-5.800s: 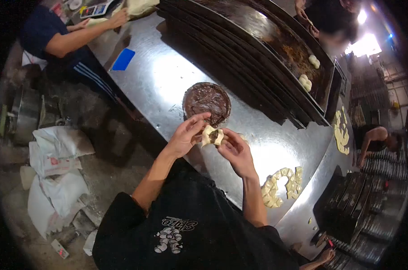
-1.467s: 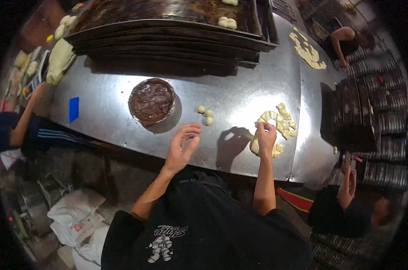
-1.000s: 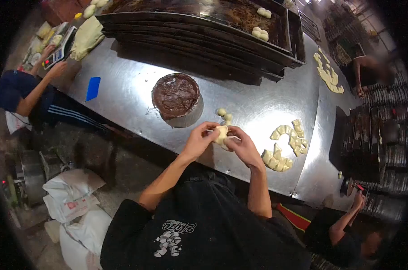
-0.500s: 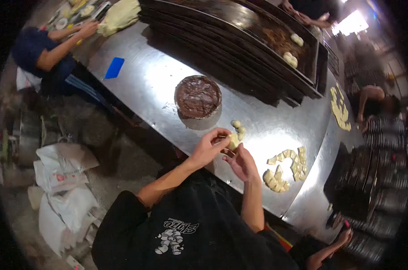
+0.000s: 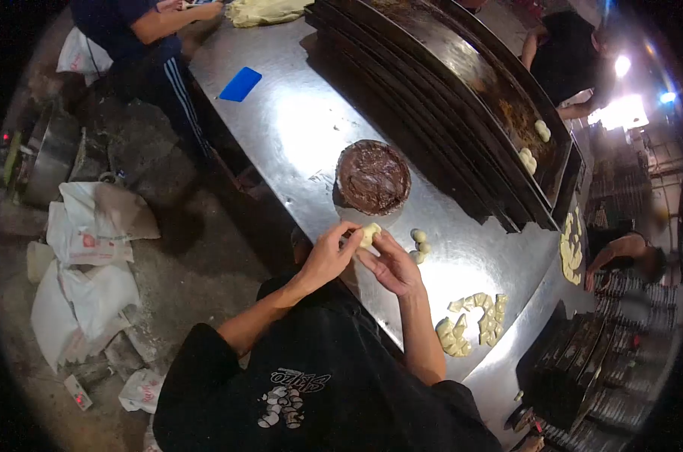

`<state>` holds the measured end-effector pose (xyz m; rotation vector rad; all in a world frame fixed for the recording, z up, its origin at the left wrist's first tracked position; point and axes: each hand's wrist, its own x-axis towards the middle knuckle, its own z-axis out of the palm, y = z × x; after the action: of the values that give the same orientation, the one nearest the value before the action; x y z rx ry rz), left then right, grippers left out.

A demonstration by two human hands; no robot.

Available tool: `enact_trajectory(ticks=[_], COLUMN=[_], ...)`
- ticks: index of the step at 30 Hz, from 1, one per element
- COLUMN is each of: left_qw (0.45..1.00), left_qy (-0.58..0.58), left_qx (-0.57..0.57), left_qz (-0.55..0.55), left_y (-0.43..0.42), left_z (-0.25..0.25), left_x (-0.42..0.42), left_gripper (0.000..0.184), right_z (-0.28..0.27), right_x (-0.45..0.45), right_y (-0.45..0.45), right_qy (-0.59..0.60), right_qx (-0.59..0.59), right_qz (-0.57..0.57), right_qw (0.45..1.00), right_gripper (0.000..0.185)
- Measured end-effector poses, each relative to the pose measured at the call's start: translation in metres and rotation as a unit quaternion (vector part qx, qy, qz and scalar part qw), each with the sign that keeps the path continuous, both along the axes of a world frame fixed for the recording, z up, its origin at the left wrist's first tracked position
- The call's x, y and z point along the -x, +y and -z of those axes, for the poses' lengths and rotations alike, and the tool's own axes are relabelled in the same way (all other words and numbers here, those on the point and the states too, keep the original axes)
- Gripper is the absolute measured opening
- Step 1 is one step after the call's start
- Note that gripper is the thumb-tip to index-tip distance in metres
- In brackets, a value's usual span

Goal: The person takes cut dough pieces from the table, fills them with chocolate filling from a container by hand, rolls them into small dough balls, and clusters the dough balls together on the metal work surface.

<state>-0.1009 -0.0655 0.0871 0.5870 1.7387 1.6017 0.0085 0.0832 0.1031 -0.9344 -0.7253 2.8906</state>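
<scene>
A small piece of pale dough (image 5: 369,234) is held up between my two hands, just in front of a round container of dark brown chocolate-like filling (image 5: 373,179). My left hand (image 5: 329,258) pinches the dough from its left side. From the right, my right hand (image 5: 393,268) has its fingertips closed on the same piece. Several small dough balls (image 5: 420,247) lie on the metal table to the right of my hands. Farther right, cut dough pieces (image 5: 491,320) are spread in a curved cluster.
Stacked dark baking trays (image 5: 432,105) stand behind the container, with dough pieces (image 5: 529,160) on the top one. A blue scraper (image 5: 241,84) lies on the metal table (image 5: 281,135). Co-workers stand at the far left and right. White sacks (image 5: 93,294) sit on the floor at left.
The view has turned. My hands have moved with the dough away from the dough balls toward the front of the filling container.
</scene>
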Motion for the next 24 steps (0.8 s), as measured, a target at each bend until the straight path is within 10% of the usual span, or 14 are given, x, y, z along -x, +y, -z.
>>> enact_trajectory(ticks=[2,4,6,8,15,22,24], left_qw=[0.997,0.997,0.995,0.997,0.995,0.997,0.986], left_qy=[0.073,0.079,0.085,0.049,0.079,0.070,-0.081], left_qx=[0.011,0.008,0.006,0.011,0.009,-0.029,-0.140], left_qz=[0.018,-0.013,-0.042,-0.059,-0.057,-0.005,0.051], left_y=[-0.005,-0.009,-0.012,-0.014,-0.016,-0.002,0.012], left_z=[0.015,0.022,0.025,0.023,0.026,0.008,0.004], left_x=[0.006,0.013,0.020,0.027,0.040,0.032,0.027], left_gripper=[0.034,0.035,0.037,0.032,0.035,0.036,0.037], right_z=[0.002,0.000,-0.005,-0.007,0.021,-0.025,-0.022], right_x=[0.009,0.028,0.043,0.052,0.063,0.037,0.017], right_y=[0.011,0.025,0.040,0.056,0.064,0.055,0.051], right_qy=[-0.003,-0.021,-0.029,0.028,0.026,-0.056,-0.020], right_qx=[-0.034,-0.472,-0.601,-0.834,-0.875,-0.584,-0.256], right_qz=[-0.033,-0.092,-0.112,-0.184,-0.258,-0.227,-0.087], right_qw=[0.999,0.876,0.791,0.519,0.409,0.778,0.963], right_gripper=[0.030,0.022,0.018,0.022,0.020,0.022,0.029])
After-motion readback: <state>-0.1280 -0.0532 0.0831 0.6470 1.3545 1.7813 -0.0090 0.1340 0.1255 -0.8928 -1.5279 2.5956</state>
